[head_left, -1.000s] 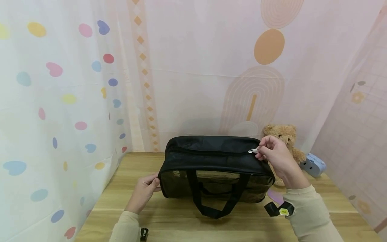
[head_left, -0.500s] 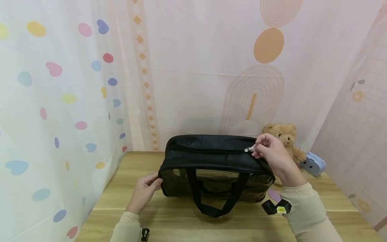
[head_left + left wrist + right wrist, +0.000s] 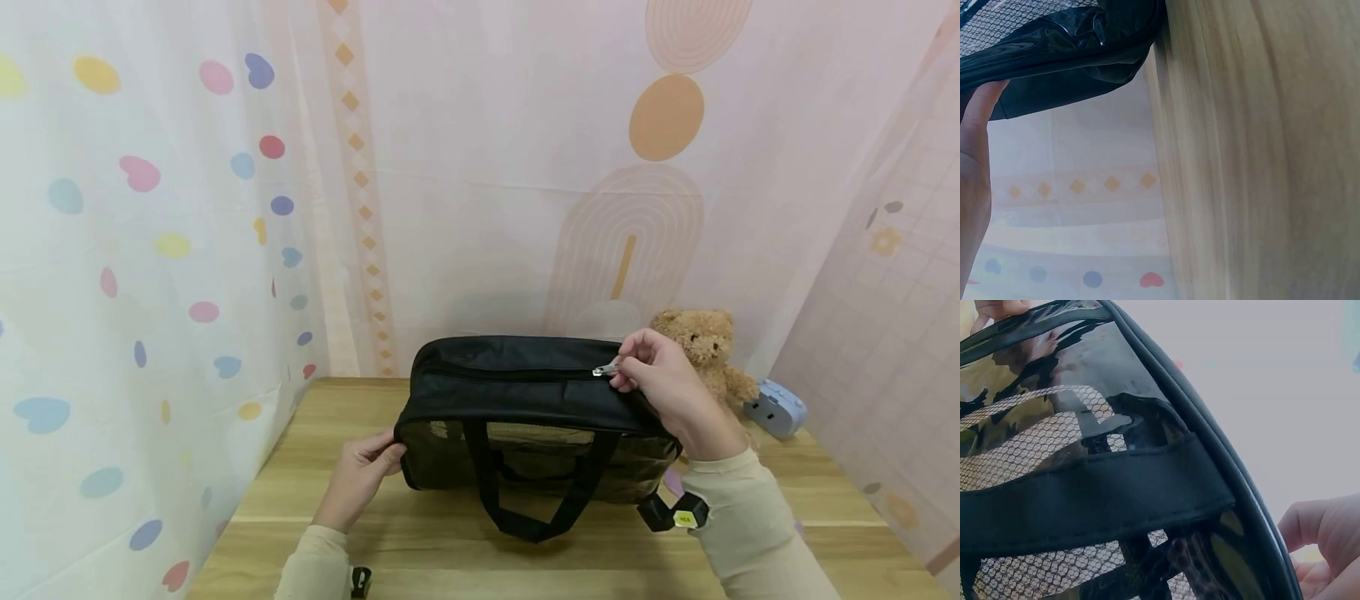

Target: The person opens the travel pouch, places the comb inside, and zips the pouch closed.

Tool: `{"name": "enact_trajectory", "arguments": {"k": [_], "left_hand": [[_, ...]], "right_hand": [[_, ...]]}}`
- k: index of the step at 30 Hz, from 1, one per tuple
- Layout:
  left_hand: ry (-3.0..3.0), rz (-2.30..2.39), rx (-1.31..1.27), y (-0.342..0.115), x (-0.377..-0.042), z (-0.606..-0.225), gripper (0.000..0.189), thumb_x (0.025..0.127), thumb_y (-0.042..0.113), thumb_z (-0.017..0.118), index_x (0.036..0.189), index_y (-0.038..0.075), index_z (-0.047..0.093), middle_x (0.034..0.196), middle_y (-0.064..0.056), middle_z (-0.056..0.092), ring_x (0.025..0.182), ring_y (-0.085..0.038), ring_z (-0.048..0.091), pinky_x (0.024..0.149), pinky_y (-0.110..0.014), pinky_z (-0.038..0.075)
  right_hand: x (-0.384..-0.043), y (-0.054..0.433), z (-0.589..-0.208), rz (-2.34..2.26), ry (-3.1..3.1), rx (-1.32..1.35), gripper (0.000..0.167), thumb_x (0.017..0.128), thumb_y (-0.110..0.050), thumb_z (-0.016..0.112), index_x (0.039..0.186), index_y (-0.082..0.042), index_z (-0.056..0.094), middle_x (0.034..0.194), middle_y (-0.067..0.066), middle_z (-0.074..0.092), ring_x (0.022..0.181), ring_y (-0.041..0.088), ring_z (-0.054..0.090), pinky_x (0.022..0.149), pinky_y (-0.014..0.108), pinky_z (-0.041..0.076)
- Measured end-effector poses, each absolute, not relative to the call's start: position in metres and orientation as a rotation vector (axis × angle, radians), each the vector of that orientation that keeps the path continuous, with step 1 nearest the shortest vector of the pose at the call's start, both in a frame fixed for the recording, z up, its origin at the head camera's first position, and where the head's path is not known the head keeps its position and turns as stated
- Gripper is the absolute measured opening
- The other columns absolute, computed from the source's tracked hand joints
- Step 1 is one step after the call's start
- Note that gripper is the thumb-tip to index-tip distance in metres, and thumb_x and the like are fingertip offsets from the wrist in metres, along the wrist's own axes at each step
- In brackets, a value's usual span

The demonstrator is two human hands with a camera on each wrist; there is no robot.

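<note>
A black bag [image 3: 510, 404] with a see-through front panel stands on the wooden table. Its black carrying strap [image 3: 536, 527] hangs down over the front. My right hand [image 3: 667, 383] pinches the silver zipper pull [image 3: 604, 369] on the bag's top, toward the right end. At the lower left, my left hand [image 3: 360, 479] grips the bag's left edge between thumb and fingers. In the left wrist view the thumb [image 3: 982, 103] lies at the bag's dark piping. Mesh [image 3: 1029, 450] shows through the clear panel in the right wrist view.
Behind my right hand sits a brown teddy bear [image 3: 697, 337], partly hidden. A light blue box-like object [image 3: 780, 408] stands right of it. Part of a purple thing [image 3: 672, 480] shows beside the right sleeve. Patterned curtains [image 3: 465, 208] border the wooden table [image 3: 465, 567].
My right hand has drawn the zipper pull a short way left along the bag's top. The left hand keeps its hold on the left edge, and the bag has stayed in place.
</note>
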State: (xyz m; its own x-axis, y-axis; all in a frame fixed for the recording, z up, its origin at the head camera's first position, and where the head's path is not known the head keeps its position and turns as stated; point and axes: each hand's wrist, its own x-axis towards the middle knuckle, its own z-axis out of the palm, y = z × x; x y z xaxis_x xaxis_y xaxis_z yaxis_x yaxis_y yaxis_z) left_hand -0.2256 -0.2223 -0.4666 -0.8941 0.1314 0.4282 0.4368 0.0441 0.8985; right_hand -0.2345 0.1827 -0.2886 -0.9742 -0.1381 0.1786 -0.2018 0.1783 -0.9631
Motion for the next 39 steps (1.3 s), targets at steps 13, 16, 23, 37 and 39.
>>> {"name": "enact_trajectory", "arguments": {"k": [13,16,23,37,39], "left_hand": [[-2.087,-1.935,-0.607,-0.223,-0.226,-0.468,0.036,0.102,0.004,0.059,0.131,-0.017,0.058,0.118,0.011,0.071,0.103,-0.007,0.070,0.080,-0.028,0.058],[-2.089,-1.946,-0.603,-0.223,-0.226,-0.467,0.036,0.102,0.005,0.059,0.131,-0.017,0.057,0.118,0.012,0.071,0.103,-0.007,0.070,0.080,-0.028,0.058],[-2.122,-1.946,-0.583,-0.223,-0.225,-0.466,0.037,0.103,0.007,0.059,0.132,-0.015,0.059,0.118,0.012,0.071,0.103,-0.007,0.070,0.082,-0.028,0.058],[-2.165,-1.935,-0.523,-0.222,-0.222,-0.463,0.036,0.103,0.011,0.061,0.132,-0.009,0.062,0.118,0.008,0.072,0.103,-0.008,0.069,0.083,-0.028,0.057],[-2.167,-1.926,-0.512,-0.222,-0.222,-0.463,0.036,0.103,0.011,0.061,0.132,-0.009,0.062,0.119,0.005,0.072,0.103,-0.008,0.070,0.082,-0.028,0.057]], "right_hand": [[-0.234,0.168,-0.289,1.905,-2.384,0.362,0.006,0.101,0.005,0.050,0.097,0.002,0.051,0.086,0.005,0.061,0.072,0.010,0.064,0.069,0.026,0.054],[-0.235,0.163,-0.290,1.896,-2.384,0.375,0.007,0.101,0.006,0.050,0.095,0.002,0.052,0.085,0.005,0.062,0.071,0.010,0.064,0.068,0.026,0.055],[-0.236,0.154,-0.290,1.884,-2.375,0.386,0.008,0.099,0.007,0.050,0.094,0.003,0.053,0.084,0.005,0.062,0.070,0.011,0.065,0.067,0.026,0.055],[-0.237,0.140,-0.291,1.887,-2.390,0.385,0.008,0.098,0.009,0.049,0.094,0.002,0.053,0.085,0.006,0.061,0.070,0.012,0.065,0.067,0.026,0.054],[-0.237,0.138,-0.290,1.890,-2.400,0.392,0.008,0.099,0.008,0.049,0.095,0.002,0.053,0.086,0.006,0.061,0.071,0.013,0.064,0.067,0.027,0.054]]}}
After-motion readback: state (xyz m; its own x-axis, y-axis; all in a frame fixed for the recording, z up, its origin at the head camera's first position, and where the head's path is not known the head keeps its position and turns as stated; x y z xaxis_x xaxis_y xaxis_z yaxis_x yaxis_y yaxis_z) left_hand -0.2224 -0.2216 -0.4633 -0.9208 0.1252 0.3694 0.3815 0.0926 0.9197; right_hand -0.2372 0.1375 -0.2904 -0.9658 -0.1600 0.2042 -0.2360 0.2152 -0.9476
